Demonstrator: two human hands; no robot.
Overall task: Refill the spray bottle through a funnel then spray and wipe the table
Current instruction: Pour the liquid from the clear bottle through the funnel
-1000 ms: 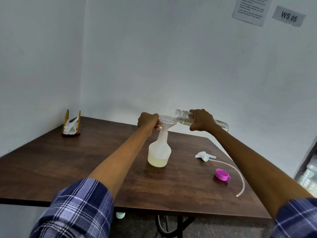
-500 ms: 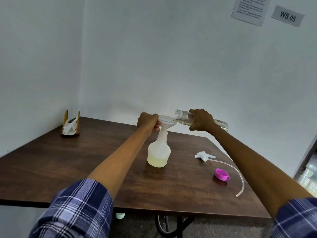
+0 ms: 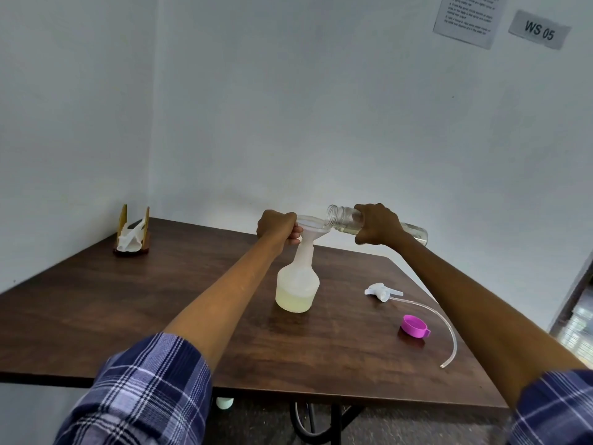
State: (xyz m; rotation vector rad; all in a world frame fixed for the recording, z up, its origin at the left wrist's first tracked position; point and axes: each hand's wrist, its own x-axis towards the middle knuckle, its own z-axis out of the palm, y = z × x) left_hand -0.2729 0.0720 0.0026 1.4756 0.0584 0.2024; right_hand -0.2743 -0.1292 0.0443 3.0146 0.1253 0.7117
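The left hand (image 3: 278,227) is curled round the rim of a clear funnel (image 3: 312,227), holding it seated in the neck of the white spray bottle (image 3: 298,284). The right hand (image 3: 378,226) grips a clear refill bottle (image 3: 343,218) round its middle, fingers wrapped over the top.

The spray bottle stands upright on the dark wooden table (image 3: 160,300), directly below the left hand, its long neck pointing straight up into the funnel's stem. Pale yellowish liquid fills roughly its lower third. The funnel's wide mouth faces upward, just beside the left hand's fingers.

The refill bottle lies almost level, its long axis running from the right hand toward the left, its open threaded mouth over the funnel's rim and its base sticking out beyond the right wrist. A little clear liquid lies along its lower side.

Below the right hand, nearer the person, the white trigger sprayer head (image 3: 380,290) lies on its side on the table, with its clear dip tube (image 3: 449,329) curving away toward the table's near edge. A purple cap (image 3: 414,326) sits open side up inside that curve.

Well out beyond the left hand, by the wall corner, a wooden napkin holder (image 3: 132,232) holds white tissue.
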